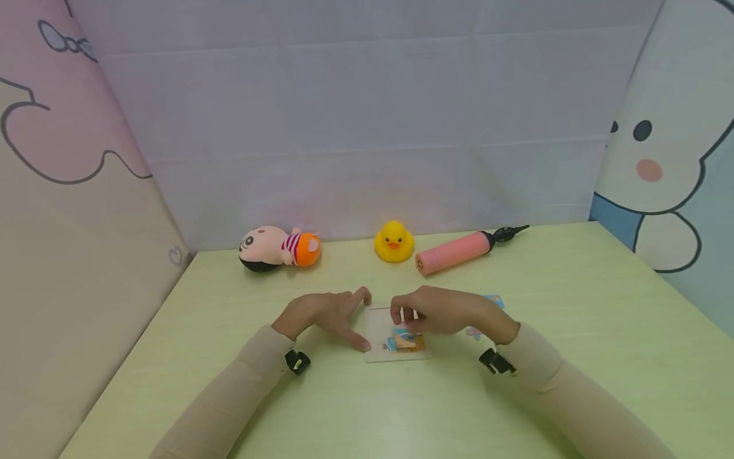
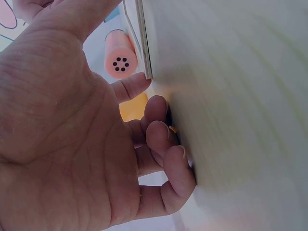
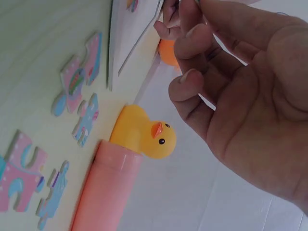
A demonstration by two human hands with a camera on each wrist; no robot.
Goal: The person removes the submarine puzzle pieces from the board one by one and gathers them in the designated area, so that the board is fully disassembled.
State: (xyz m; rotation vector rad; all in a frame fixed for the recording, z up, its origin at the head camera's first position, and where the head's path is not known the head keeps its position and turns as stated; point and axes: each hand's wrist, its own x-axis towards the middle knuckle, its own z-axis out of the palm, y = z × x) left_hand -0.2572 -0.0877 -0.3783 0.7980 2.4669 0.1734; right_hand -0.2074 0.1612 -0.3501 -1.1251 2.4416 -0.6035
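Observation:
A pale, framed puzzle board (image 1: 376,325) lies flat on the table between the hands, with several joined picture pieces (image 1: 418,344) in its lower right. My left hand (image 1: 335,315) steadies the board's left edge, thumb and index finger spread apart along it. In the left wrist view, the index fingertip (image 2: 139,85) touches a board corner and the other fingers bend loosely against the table. Over the board, my right hand (image 1: 432,310) pinches a small puzzle piece (image 1: 400,330) between thumb and index finger; the fingers mostly hide it.
Loose pink and blue puzzle pieces (image 3: 21,173) lie on the table right of the board, partly behind the right forearm in the head view. Along the back stand a plush doll (image 1: 287,247), a yellow rubber duck (image 1: 394,242) and a pink hand pump (image 1: 455,252).

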